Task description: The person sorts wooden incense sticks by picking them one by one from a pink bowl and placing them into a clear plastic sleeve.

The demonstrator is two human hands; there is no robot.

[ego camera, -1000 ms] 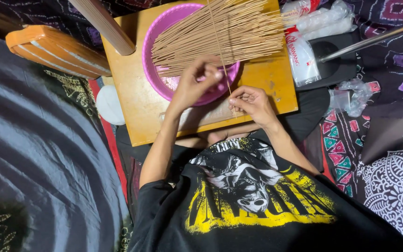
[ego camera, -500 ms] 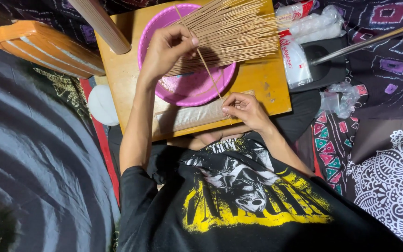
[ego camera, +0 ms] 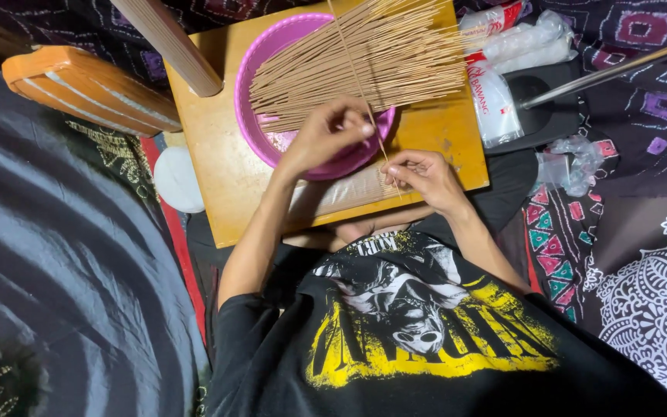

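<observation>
Wooden board [ego camera: 218,166]: both hands pinch one thin stick [ego camera: 364,93], left hand [ego camera: 326,135] above right hand [ego camera: 422,174]

Person: black short-sleeved T-shirt [ego camera: 426,340], grey-white skull graphic on the chest, distressed yellow lettering beneath. Left hand [ego camera: 326,135] and right hand [ego camera: 422,174] bare; forearms uncovered, no jewellery visible.

low wooden board [ego camera: 218,162] served as the work surface, sitting over patterned dark cloth [ego camera: 642,100]. on the board: a pink plastic bowl [ego camera: 250,116] with a fan of thin brown sticks [ego camera: 380,54] across its rim, a clear plastic sheet [ego camera: 333,193] near the front edge, and a plastic packet [ego camera: 492,100] overhanging one side. a round white lid [ego camera: 177,179] lay on the cloth just beside the board.
</observation>
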